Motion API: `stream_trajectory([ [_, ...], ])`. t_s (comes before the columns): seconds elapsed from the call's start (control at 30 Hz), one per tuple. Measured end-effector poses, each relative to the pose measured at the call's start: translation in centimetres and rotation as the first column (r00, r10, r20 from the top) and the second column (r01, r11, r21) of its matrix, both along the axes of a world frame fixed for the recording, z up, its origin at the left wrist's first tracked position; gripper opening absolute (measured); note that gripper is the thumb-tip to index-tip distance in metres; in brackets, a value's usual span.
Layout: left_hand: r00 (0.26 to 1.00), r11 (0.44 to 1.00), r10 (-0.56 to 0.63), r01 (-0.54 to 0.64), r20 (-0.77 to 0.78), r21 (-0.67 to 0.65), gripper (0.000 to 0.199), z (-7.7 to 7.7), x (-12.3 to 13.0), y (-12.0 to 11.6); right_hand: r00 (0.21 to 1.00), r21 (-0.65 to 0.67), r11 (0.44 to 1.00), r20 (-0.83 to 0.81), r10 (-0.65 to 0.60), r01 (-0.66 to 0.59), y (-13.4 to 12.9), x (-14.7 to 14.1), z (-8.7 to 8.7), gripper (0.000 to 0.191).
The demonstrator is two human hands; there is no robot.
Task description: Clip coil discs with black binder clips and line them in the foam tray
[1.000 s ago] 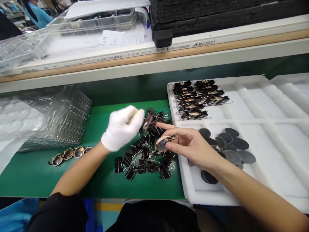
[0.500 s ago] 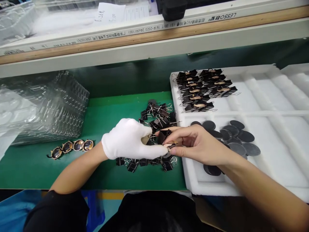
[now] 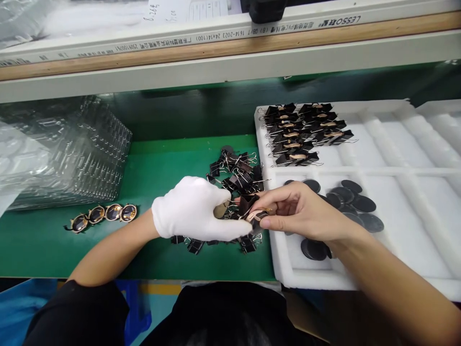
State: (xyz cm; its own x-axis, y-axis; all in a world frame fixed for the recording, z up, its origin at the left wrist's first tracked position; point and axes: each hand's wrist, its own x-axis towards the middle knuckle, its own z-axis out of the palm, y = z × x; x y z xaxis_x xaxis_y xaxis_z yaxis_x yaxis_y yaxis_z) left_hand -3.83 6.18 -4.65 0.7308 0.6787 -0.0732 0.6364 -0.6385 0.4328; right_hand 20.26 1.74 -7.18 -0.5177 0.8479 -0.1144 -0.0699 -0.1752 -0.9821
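Observation:
My left hand point(image 3: 196, 209), in a white glove, is closed around a black binder clip point(image 3: 247, 204), its thumb by the wire handle. Its forefinger reaches a small gold-rimmed round piece with a dark face point(image 3: 256, 217). My bare right hand point(image 3: 298, 211) pinches this piece between thumb and fingers, against the clip. A dull round disc point(image 3: 221, 209) shows inside the gloved hand's curve; whether it is gripped I cannot tell. Beneath and behind both hands lies a heap of loose black binder clips point(image 3: 240, 178), partly hidden.
At right, a white foam tray point(image 3: 396, 170) holds rows of clipped pieces point(image 3: 291, 134) and several dark discs point(image 3: 363, 204). Four-lens gold-rimmed items lie as a row point(image 3: 113, 212) at left, before stacked clear plastic trays point(image 3: 79, 149). A shelf edge point(image 3: 223, 67) crosses above the green table point(image 3: 151, 168).
The round piece is turned so more of its face shows, and the disc inside the gloved hand is more visible. Both hands stay together; the view has shifted slightly.

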Motion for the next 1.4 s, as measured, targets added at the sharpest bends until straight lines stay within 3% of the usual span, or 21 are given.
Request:
stream_trajectory([
  [0.17, 0.996, 0.998, 0.034, -0.038, -0.081, -0.043, 0.056, 0.0, 0.2, -0.4, 0.970, 0.147, 0.989, 0.236, -0.053, 0.018, -0.3, 0.1, 0.0, 0.013],
  [0.37, 0.999, 0.996, -0.040, 0.041, -0.017, 0.079, 0.056, -1.1, 0.1, -0.1, 0.972, 0.149, 0.987, 0.234, 0.030, -0.067, -0.3, 0.7, 0.6, 0.013],
  [0.47, 0.995, 0.999, 0.033, -0.033, 0.096, -0.001, 0.049, -1.1, 0.1, 0.3, 0.987, 0.147, 0.982, 0.089, -0.134, 0.120, 0.0, 1.1, 0.6, 0.010],
  [0.57, 0.971, 0.986, 0.096, -0.062, 0.217, -0.156, 0.044, -1.0, 0.2, 0.6, 0.919, 0.029, 0.924, -0.113, -0.377, 0.382, 0.4, 0.9, -0.1, 0.011],
  [0.7, 0.954, 0.946, 0.172, -0.091, 0.244, -0.310, 0.045, -1.3, 0.7, 0.5, 0.851, -0.120, 0.858, -0.123, -0.511, 0.499, 0.6, -0.1, -1.0, 0.020],
  [0.97, 0.962, 0.928, 0.159, -0.070, 0.220, -0.365, 0.048, -2.1, 1.0, 0.1, 0.838, -0.114, 0.838, -0.065, -0.542, 0.533, 0.7, -0.6, -1.6, 0.028],
  [1.4, 0.943, 0.896, 0.239, -0.122, 0.232, -0.427, 0.051, -2.6, 1.4, -0.3, 0.833, -0.132, 0.842, -0.128, -0.538, 0.524, 0.7, -0.8, -2.1, 0.019],
])
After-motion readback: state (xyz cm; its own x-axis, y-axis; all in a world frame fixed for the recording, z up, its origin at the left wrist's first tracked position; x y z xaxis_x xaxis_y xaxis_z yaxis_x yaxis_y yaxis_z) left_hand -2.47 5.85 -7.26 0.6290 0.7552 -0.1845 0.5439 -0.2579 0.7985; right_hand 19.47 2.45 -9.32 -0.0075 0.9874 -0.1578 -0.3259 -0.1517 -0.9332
